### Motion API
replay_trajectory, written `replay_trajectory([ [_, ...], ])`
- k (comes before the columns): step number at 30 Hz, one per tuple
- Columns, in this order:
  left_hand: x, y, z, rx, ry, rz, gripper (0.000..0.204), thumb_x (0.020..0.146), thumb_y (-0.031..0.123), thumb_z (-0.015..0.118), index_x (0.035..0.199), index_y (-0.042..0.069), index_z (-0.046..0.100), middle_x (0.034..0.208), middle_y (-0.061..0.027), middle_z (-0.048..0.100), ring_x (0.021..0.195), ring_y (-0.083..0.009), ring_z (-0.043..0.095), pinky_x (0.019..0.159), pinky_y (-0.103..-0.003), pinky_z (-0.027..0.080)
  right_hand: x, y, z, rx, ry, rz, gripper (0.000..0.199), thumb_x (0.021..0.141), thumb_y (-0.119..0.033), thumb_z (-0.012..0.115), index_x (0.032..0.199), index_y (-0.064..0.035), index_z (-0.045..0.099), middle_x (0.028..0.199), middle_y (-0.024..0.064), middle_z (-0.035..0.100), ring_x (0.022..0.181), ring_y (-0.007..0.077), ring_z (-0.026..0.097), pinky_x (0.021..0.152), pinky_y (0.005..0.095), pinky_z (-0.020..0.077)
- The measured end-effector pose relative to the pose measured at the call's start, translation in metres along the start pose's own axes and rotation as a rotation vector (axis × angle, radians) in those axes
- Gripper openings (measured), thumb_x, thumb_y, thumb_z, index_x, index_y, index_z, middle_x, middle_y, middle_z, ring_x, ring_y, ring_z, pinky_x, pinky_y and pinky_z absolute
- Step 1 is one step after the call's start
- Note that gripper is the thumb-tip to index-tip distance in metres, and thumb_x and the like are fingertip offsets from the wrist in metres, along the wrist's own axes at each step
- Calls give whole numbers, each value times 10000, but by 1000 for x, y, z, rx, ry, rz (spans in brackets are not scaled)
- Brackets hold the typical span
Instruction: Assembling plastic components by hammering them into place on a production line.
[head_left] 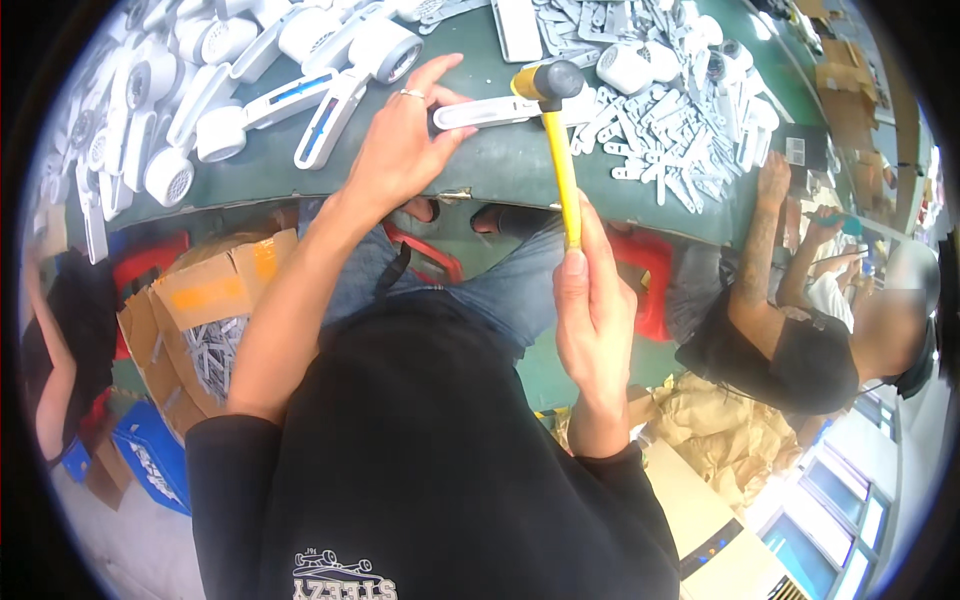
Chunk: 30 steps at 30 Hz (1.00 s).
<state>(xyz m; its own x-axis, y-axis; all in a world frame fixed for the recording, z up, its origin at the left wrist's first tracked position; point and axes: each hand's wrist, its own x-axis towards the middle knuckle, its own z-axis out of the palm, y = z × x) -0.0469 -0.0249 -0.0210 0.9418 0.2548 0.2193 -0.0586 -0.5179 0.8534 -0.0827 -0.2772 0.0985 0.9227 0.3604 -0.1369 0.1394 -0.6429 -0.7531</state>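
The white plastic handle piece (480, 112) lies flat near the front edge of the green table (500, 165), its long axis running left to right across my view. My left hand (405, 150) presses down on its left end with fingers spread, not wrapped around it, pinning rather than gripping. The piece's right end reaches under the grey head of the yellow-handled mallet (556, 82), which sits just over it. My right hand (592, 310) is clenched low on the mallet's shaft, well back from the table, so the shaft runs from me toward the piece, crossing its length roughly square.
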Motion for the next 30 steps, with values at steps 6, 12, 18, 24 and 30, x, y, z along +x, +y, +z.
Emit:
replay_trajectory([
  [6,6,1,5,-89,-22,-71,817,898,111,817,1607,115,409,1118,-85,789,1078,-265,745,1030,-378,531,23,13,10,-128,-61,28,474,1115,-157,507,1587,-126,498,1199,293,722,1007,469,744,840,478,588],
  [12,6,8,-2,-144,-33,-165,889,882,103,819,1641,130,358,1113,-71,794,1087,-265,744,1041,-385,525,21,0,15,-138,-130,102,491,1085,-73,528,1574,-108,510,1240,297,716,1075,483,727,877,467,591],
  [18,7,7,-5,-148,-78,-212,969,854,131,850,1662,99,315,1173,-101,789,1227,-377,670,1102,-461,479,18,12,29,-229,-115,-113,504,1069,-107,548,1571,-107,503,1105,294,737,921,475,738,748,518,600],
  [24,17,11,2,-147,-52,-169,405,843,115,857,1232,59,759,1530,-132,612,1196,-342,708,1032,-423,537,20,26,24,-197,-78,-41,512,1089,-159,529,1598,-151,477,1162,279,733,997,499,719,823,517,607],
  [30,1,-2,-5,-41,-20,-131,709,892,101,817,1542,124,537,1209,-97,767,1121,-314,689,1028,-427,509,67,67,-84,-170,369,152,629,991,-308,765,1515,-30,558,968,248,759,823,322,762,764,409,590],
])
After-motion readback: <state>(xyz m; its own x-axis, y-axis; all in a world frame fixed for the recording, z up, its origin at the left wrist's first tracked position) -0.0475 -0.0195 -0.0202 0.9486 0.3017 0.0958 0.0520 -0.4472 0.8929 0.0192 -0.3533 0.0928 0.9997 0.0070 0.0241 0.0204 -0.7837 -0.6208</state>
